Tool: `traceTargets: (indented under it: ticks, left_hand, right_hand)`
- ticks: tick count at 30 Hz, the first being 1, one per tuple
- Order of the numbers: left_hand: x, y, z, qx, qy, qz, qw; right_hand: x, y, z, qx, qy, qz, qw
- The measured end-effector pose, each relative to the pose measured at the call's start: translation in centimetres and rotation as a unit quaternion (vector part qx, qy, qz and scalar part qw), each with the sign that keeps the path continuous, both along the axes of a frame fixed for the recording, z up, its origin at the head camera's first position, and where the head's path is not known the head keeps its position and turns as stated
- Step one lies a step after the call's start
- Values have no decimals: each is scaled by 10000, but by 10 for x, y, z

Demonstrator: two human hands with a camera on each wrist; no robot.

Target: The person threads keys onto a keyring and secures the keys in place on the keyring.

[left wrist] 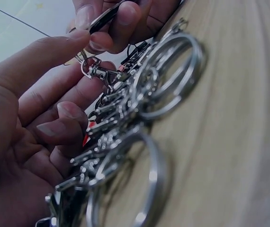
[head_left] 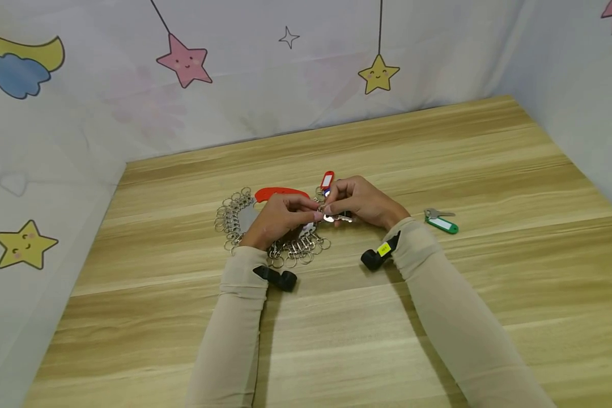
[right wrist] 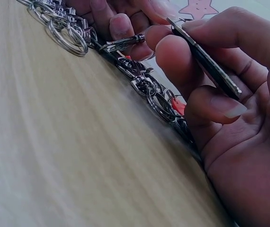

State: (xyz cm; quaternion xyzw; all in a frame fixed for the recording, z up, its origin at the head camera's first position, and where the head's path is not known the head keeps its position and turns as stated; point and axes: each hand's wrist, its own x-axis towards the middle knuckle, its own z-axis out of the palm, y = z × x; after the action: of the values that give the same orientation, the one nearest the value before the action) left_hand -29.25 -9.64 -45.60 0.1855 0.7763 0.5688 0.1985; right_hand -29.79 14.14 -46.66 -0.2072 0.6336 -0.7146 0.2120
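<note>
In the head view my right hand (head_left: 364, 203) holds a silver key (head_left: 344, 217) over the right side of a flat key holder. Close up in the right wrist view, thumb and fingers pinch that key (right wrist: 206, 61). My left hand (head_left: 281, 220) meets it from the left. In the left wrist view, the left thumb and a finger pinch a thin metal ring (left wrist: 84, 57) beside a swivel clasp (left wrist: 99, 72). The holder has a red handle (head_left: 281, 192) and many clasps with split rings (head_left: 229, 218) along its edge. The left hand hides its middle.
A red key tag (head_left: 327, 179) lies just beyond the right hand, a blue tag (head_left: 327, 193) partly hidden below it. Farther right on the wooden table (head_left: 336, 340) lies a green tag (head_left: 442, 225) with a key (head_left: 438, 213). Fabric walls (head_left: 265, 85) stand behind and at both sides.
</note>
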Motion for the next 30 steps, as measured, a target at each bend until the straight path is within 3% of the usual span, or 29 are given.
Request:
traceTargets:
  ticks: [8,12,15,17,21,26,30]
  left_hand:
    - [-1,2,1,-142,224,19,9996]
    - [-1,2,1,-152,290,-32,9995]
    - [0,1,1,-55,160,-129,9998]
    - [0,1,1,-23,47,-205,9998]
    - [-1,2,2,-95,45,-324,9994]
    - [0,3,15,-779,702,-330,9939]
    - [3,5,33,-1669,1143,-758,9764]
  right_hand:
    - [0,1,1,25,80,199,9998]
    - [0,0,2,182,71,42,9998]
    - [0,1,3,250,-57,-114,9996]
    - [0,4,6,447,-46,-108,9989]
    - [-1,17,19,1363,205,197,9903]
    - [-1,22,28,2233,380,689,9716]
    - [-3,19,30,2606,923,593,9592]
